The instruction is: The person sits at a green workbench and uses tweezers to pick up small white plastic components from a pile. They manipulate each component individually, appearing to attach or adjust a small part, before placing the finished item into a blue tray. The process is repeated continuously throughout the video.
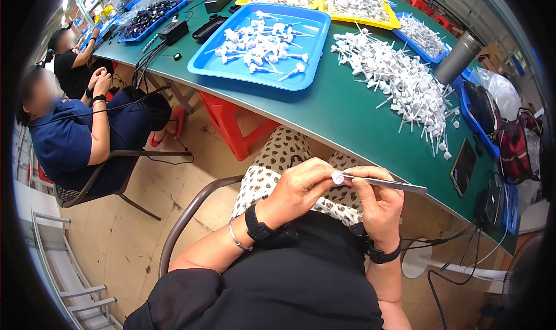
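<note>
Over my lap, my left hand [301, 185] pinches a small white plastic part [337, 178] with a round end between thumb and fingertips. My right hand [379, 205] is closed around slim metal tweezers [402, 185]. Their tip meets the white part, and their broad end points right. A large heap of similar white parts with thin stems [394, 78] lies on the green table [341, 118] ahead. Left of that heap, a blue tray [200, 63] holds more white parts, spread loosely.
Yellow trays [399, 24] full of white parts stand at the back. A grey metal cylinder [457, 58] and a phone [463, 167] are at the right. A red stool [231, 127] sits under the table. Two people [75, 121] sit at the left, beside hanging cables [142, 69].
</note>
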A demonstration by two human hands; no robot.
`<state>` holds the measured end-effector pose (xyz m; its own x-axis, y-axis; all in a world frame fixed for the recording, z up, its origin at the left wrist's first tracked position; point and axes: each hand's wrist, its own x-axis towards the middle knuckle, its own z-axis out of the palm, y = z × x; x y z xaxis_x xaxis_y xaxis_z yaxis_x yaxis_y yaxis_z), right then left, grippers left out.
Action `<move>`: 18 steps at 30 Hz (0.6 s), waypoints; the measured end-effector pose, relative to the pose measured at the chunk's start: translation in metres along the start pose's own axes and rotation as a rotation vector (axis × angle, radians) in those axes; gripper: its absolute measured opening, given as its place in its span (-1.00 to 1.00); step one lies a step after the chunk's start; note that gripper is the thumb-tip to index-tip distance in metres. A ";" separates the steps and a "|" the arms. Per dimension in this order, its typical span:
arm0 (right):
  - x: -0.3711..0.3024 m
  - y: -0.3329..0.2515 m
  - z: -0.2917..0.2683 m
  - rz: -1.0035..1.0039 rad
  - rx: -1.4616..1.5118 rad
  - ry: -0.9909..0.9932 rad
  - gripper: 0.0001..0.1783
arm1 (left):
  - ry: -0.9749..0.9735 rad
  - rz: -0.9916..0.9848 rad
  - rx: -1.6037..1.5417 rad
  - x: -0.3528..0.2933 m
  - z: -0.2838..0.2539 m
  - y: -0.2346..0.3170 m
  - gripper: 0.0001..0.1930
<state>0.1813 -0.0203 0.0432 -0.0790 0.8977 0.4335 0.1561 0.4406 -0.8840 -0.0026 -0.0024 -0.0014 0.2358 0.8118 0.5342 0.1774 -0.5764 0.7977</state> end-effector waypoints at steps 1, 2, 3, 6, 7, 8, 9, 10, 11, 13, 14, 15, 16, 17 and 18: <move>0.000 0.000 0.000 0.000 -0.002 0.002 -0.91 | -0.002 -0.001 0.007 0.000 0.000 0.000 -0.79; 0.000 0.001 0.000 -0.008 -0.019 -0.004 -0.91 | -0.004 -0.002 0.015 -0.001 0.000 -0.001 -0.79; 0.000 0.001 0.000 -0.016 -0.037 -0.009 -0.91 | -0.006 -0.002 0.022 -0.001 0.001 -0.001 -0.79; 0.000 0.002 -0.001 -0.023 -0.056 -0.019 -0.91 | -0.011 -0.005 0.041 -0.001 0.000 0.000 -0.79; 0.000 0.002 -0.001 -0.022 -0.057 -0.021 -0.91 | -0.011 -0.004 0.045 -0.001 0.000 0.000 -0.79; 0.000 0.001 -0.001 -0.025 -0.058 -0.021 -0.91 | -0.013 -0.002 0.050 -0.001 0.000 0.001 -0.79; 0.000 0.001 -0.001 -0.029 -0.059 -0.022 -0.91 | -0.014 0.000 0.055 0.000 0.000 0.001 -0.79; 0.000 0.001 -0.001 -0.033 -0.060 -0.022 -0.91 | -0.012 -0.001 0.052 -0.001 0.000 0.001 -0.79; 0.000 0.001 0.000 -0.036 -0.066 -0.020 -0.91 | -0.011 -0.002 0.050 -0.001 0.000 0.001 -0.79; -0.001 0.002 0.000 -0.043 -0.077 -0.017 -0.91 | -0.010 -0.005 0.047 -0.001 0.000 0.001 -0.79; -0.001 0.002 0.000 -0.045 -0.081 -0.015 -0.92 | -0.010 -0.006 0.046 -0.001 0.000 0.001 -0.79; -0.001 0.002 0.000 -0.048 -0.085 -0.013 -0.92 | -0.011 -0.008 0.045 -0.001 0.000 0.002 -0.79; -0.001 0.001 0.000 -0.049 -0.089 -0.012 -0.92 | -0.001 0.004 0.043 -0.002 0.001 0.001 -0.80; -0.001 0.001 0.000 -0.052 -0.092 -0.014 -0.92 | 0.008 0.016 0.042 -0.002 0.002 -0.001 -0.80; 0.000 0.000 0.000 -0.056 -0.095 -0.016 -0.93 | 0.018 0.029 0.040 -0.002 0.002 -0.001 -0.81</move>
<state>0.1814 -0.0201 0.0428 -0.1056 0.8718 0.4784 0.2438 0.4891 -0.8375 -0.0009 -0.0031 -0.0040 0.2242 0.7963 0.5618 0.2091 -0.6023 0.7704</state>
